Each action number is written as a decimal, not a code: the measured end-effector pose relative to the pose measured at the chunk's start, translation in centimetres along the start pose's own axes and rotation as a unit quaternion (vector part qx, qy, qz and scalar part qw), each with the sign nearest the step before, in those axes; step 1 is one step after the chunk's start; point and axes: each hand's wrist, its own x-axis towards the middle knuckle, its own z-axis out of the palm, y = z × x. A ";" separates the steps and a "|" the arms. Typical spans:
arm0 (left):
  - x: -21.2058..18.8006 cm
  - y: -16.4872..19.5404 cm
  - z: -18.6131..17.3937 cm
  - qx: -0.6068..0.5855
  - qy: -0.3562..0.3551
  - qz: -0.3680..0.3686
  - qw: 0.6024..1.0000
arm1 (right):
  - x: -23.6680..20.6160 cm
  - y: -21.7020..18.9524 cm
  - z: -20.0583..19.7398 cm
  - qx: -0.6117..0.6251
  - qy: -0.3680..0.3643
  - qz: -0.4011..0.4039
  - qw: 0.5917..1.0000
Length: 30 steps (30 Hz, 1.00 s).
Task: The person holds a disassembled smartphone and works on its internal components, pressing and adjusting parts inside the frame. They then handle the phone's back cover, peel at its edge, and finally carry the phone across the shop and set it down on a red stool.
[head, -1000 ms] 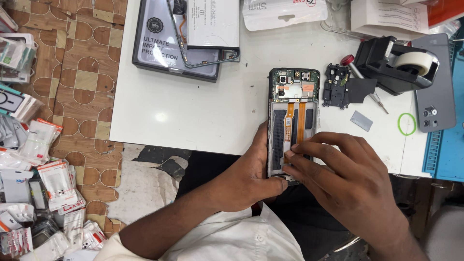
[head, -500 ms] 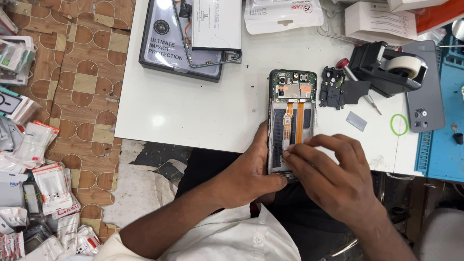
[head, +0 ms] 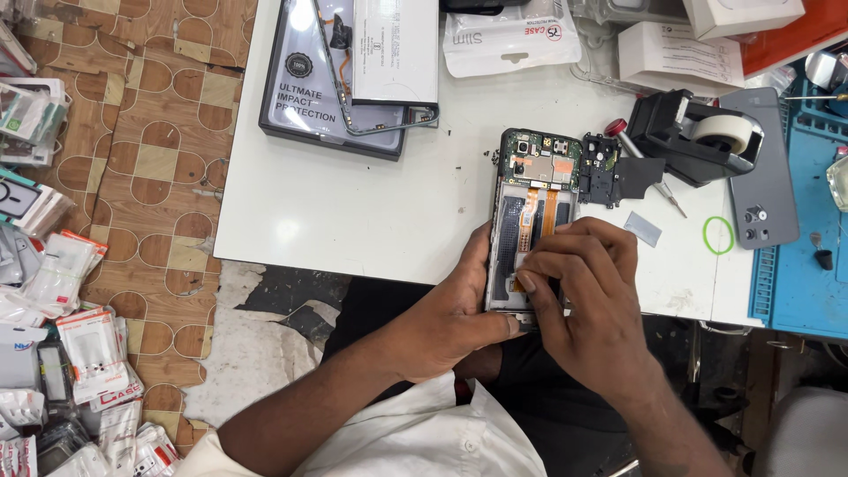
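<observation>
White worktop edge carries the opened phone at my 12 o'clock. My left hand grips its lower left side; my right hand fingers press closed on its lower interior.

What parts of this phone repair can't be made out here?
- Head view: the opened phone's lower half, covered by the right hand.
- What the right fingertips press or pinch: too small.
- Phone's bottom edge, behind the left hand.
- Grey back cover: partly under the tape dispenser.
</observation>
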 end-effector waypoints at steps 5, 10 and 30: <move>-0.1 0.0 0.0 -0.020 -0.001 0.000 1.000 | -0.1 -0.4 0.3 -0.031 0.039 0.024 0.998; 0.0 -0.1 -0.2 -0.044 -0.005 -0.031 0.999 | 0.2 -0.1 0.4 0.041 0.035 0.066 0.996; -0.4 -1.8 2.5 0.034 0.078 -0.003 0.996 | -1.6 -0.9 -0.2 0.126 0.083 0.072 0.986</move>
